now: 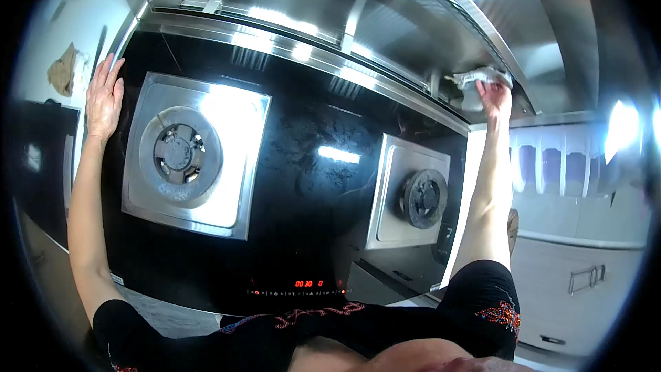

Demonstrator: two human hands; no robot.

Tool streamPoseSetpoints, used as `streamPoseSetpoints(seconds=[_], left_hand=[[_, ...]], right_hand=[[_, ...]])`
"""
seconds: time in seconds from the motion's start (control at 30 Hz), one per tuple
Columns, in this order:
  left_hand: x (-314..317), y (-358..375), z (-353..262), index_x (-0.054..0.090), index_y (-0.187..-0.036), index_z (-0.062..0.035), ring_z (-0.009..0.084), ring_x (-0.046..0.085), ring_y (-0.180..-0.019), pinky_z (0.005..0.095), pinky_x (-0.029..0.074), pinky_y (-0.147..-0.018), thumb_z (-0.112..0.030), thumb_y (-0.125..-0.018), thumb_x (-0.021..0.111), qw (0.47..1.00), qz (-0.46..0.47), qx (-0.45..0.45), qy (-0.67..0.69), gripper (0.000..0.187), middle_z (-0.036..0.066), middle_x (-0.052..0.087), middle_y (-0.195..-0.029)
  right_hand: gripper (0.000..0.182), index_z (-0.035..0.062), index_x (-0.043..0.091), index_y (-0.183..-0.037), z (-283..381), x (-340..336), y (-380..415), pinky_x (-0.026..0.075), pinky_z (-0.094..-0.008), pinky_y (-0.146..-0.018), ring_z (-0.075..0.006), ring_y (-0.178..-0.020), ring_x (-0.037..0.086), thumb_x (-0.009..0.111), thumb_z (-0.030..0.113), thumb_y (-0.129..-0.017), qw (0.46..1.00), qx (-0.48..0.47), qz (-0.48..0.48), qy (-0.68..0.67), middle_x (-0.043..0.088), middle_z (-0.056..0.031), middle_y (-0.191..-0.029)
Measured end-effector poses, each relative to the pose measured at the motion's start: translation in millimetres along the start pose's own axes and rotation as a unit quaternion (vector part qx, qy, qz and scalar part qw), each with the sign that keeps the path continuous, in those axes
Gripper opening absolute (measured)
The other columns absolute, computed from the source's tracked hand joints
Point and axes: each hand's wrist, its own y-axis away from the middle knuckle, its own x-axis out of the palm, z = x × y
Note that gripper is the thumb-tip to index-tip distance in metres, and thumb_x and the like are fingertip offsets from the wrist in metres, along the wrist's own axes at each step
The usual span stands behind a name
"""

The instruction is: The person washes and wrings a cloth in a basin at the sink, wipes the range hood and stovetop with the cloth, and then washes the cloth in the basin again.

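Observation:
My right hand (496, 98) reaches to the back right, its fingers closed on a pale cloth (482, 79) pressed against the stainless steel back panel (413, 34). On the left side, my left hand (105, 96) lies with fingers extended at the left edge of the black glass cooktop (303, 200), holding nothing. Beside it is the large left burner (180, 154) on a square metal plate. A smaller burner (423, 198) sits on the right metal plate, below and left of my right hand. Smudges show on the glass between the two burners.
Red digits glow on the control strip (308, 284) at the cooktop's front edge. A beige cloth-like item (63, 70) is at the far left. White cabinets with a metal handle (586, 279) stand at the right, below several pale upright items (551, 165).

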Motion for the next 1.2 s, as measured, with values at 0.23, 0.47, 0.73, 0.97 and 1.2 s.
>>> streamPoseSetpoints(seconds=[0.23,0.47,0.73,0.97,1.2], left_hand=[[2.6,0.4,2.5,0.045,-0.121,-0.0133,0.0263,0.034,-0.12,0.037,0.028,-0.098,-0.017,-0.085,0.044,0.999,-0.034,0.025,0.005,0.036,0.008,0.036,-0.131],[-4.7,-0.1,3.2,0.045,-0.122,-0.0145,0.0244,0.031,-0.122,0.0392,0.025,-0.1,-0.019,-0.085,0.044,1.0,-0.006,0.013,0.026,0.037,0.007,0.034,-0.132],[-2.1,-0.9,7.2,0.046,-0.121,-0.0147,0.0253,0.033,-0.121,0.0387,0.026,-0.099,-0.018,-0.085,0.044,0.997,-0.024,0.039,0.067,0.037,0.005,0.037,-0.13],[11.3,-0.9,13.7,0.042,-0.125,-0.018,0.0256,0.031,-0.122,0.0372,0.025,-0.101,-0.019,-0.088,0.041,0.998,-0.018,0.051,0.032,0.037,0.003,0.034,-0.133],[15.0,-1.2,17.0,0.042,-0.125,-0.0144,0.0264,0.029,-0.124,0.0361,0.022,-0.102,-0.026,-0.091,0.035,0.997,-0.024,0.075,0.027,0.037,0.008,0.034,-0.133]], right_hand=[[0.021,0.0034,0.052,-0.102,-94.9,167.1,-8.2,0.035,-0.0472,-0.09,-0.0279,-0.103,0.046,0.049,0.013,-0.084,0.969,0.08,0.23,0.033,0.053,-0.0109,-0.104],[0.023,-0.0011,0.049,-0.104,-251.9,427.6,22.3,0.05,-0.0301,-0.067,-0.0221,-0.081,0.056,0.048,0.011,-0.085,0.952,0.008,0.281,0.121,0.054,-0.0159,-0.097],[0.032,0.0034,0.06,-0.092,-217.4,503.3,117.7,0.047,-0.0294,-0.057,-0.0198,-0.066,0.058,0.044,0.03,-0.083,0.731,-0.05,0.251,0.632,0.06,-0.0113,-0.077],[0.029,0.0055,0.06,-0.097,-189.9,269.7,3.5,0.047,-0.031,-0.07,-0.0212,-0.075,0.061,0.05,0.029,-0.082,0.726,-0.168,0.334,0.578,0.063,-0.0109,-0.085],[0.026,0.0018,0.06,-0.095,-87.2,109.9,-12.9,0.044,-0.0283,-0.071,-0.0127,-0.074,0.056,0.056,0.023,-0.08,0.644,-0.076,0.283,0.707,0.063,-0.0068,-0.083]])
